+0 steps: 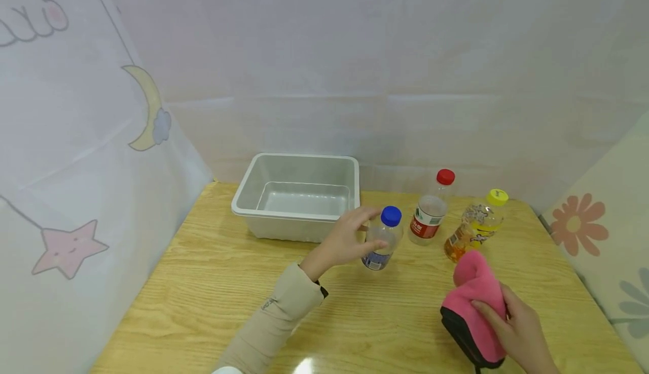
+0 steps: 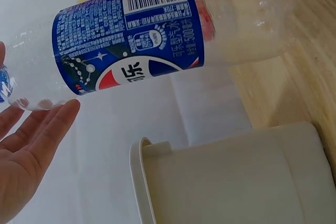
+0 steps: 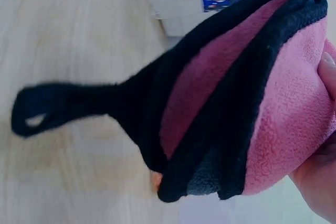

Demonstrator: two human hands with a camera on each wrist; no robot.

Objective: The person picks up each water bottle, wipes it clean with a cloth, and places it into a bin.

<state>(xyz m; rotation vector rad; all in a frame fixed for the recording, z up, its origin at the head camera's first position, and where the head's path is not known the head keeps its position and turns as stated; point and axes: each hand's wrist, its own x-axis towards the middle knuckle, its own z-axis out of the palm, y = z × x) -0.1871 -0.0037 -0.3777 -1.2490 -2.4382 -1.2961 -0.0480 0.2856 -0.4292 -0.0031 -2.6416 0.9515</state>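
Note:
My left hand (image 1: 347,239) is at the upper part of a clear plastic cola bottle (image 1: 381,243), thumb on the near side and fingers behind. In the left wrist view its blue label and barcode show on the bottle (image 2: 157,35), with fingertips right at the shoulder. The bottle stands on the table. Farther right, my right hand (image 1: 522,323) grips a folded pink fleecy cloth (image 1: 479,306) with black trim. A black hanging loop (image 3: 58,106) sticks out from the cloth in the right wrist view.
A grey-white plastic bin (image 1: 296,225) stands behind the left hand, nothing inside it. Right of the cola bottle are a red-capped bottle (image 1: 430,213) and a yellow-capped bottle (image 1: 474,227) with amber liquid. A wooden table (image 1: 203,295) meets hanging white sheets.

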